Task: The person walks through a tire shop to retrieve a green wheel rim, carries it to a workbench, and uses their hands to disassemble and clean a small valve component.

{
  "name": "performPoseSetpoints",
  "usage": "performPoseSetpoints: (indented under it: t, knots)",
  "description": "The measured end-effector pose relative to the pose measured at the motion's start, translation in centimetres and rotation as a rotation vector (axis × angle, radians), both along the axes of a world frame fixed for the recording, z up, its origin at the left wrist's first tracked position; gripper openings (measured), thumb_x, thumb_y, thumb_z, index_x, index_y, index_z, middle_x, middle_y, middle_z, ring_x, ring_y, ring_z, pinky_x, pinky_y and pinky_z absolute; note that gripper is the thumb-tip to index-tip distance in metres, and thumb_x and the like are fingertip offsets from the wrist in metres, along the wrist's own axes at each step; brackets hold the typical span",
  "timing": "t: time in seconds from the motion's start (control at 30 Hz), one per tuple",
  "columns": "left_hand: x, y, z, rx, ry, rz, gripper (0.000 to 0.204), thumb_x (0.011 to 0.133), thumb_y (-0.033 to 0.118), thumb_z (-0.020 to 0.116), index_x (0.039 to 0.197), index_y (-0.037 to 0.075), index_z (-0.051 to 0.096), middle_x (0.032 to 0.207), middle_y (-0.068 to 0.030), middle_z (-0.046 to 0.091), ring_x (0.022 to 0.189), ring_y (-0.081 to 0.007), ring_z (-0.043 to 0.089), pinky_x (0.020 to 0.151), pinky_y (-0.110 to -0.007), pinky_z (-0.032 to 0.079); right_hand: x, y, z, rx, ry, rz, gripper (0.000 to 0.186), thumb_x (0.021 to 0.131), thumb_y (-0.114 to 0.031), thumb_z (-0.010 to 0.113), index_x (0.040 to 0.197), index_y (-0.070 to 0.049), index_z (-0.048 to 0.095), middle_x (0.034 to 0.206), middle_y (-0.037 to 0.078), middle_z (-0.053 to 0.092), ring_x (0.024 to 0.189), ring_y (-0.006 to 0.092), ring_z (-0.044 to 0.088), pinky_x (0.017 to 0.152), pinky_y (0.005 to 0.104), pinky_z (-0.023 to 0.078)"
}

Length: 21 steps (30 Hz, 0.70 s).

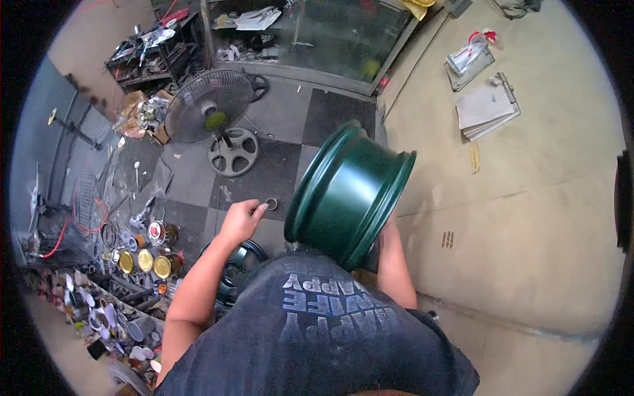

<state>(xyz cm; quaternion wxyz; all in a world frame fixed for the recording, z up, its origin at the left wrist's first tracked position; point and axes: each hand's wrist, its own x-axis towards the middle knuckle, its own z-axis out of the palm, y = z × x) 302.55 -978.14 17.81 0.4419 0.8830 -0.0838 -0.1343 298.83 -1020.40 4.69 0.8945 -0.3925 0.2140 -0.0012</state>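
Note:
A glossy dark green wheel rim (350,195) is tilted in front of my body, its barrel facing up toward me. My right hand (389,229) is at its right lower edge and grips it; the fingers are mostly hidden behind the rim. Left of the wheel, my left hand (243,220) is closed in a pinch on a small metal ring (271,204), held apart from the wheel. Below my left forearm, a second dark green wheel (254,249) is partly hidden by my arm and shirt.
A pedestal fan (208,109) stands ahead on the checkered floor. Paint cans (146,260) and many cups (105,320) crowd the left. A glass-fronted cabinet (330,39) is at the back. Clipboards with papers (487,109) hang on the right wall.

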Motion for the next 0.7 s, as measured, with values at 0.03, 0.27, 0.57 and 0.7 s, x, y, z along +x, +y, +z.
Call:
performPoseSetpoints:
  t: [0.03,0.27,0.57,0.7]
  knots:
    - [1.9,1.2,-2.6,0.087,-0.003,0.011,0.036,0.093,0.029,0.060,0.081,-0.005,0.058,0.067,-0.0227,0.056,0.057,-0.0329,0.052,0.059,-0.041,0.044,2.1,-0.2,-0.1,-0.005,0.070,-0.043,0.059,0.097,-0.057,0.034,0.120,-0.008,0.058,0.108,0.010,0.064,0.099,0.0267,0.062,0.084,0.0422,0.052]
    - [3.7,6.9,-15.4,0.484,0.330,0.110,0.043,0.094,0.037,0.055,0.084,-0.003,0.067,0.085,-0.0282,0.064,0.082,-0.0453,0.061,0.075,-0.048,0.048,14.9,-8.0,-12.9,-0.001,0.356,-0.193,0.086,0.084,-0.072,0.043,0.142,-0.009,0.042,0.143,0.014,0.045,0.129,0.0367,0.042,0.107,0.0542,0.033]
    - [4.2,0.9,-8.1,0.432,0.933,0.186,0.032,0.090,0.026,0.066,0.106,-0.002,0.065,0.102,-0.0163,0.070,0.089,-0.0268,0.066,0.075,-0.041,0.051,31.1,-17.4,-24.1,0.277,0.847,-0.312,0.079,0.087,-0.070,0.028,0.142,-0.016,0.043,0.141,0.009,0.046,0.128,0.0344,0.042,0.108,0.0573,0.029]
    - [9.9,-3.5,-7.7,0.256,0.571,-0.007,0.028,0.086,0.009,0.061,0.113,0.001,0.059,0.102,-0.0076,0.065,0.088,-0.0223,0.062,0.076,-0.034,0.050,37.0,-16.5,-26.1,0.219,0.910,-0.467,0.068,0.092,-0.062,0.027,0.137,-0.017,0.049,0.139,0.003,0.049,0.127,0.0288,0.045,0.107,0.0505,0.032]
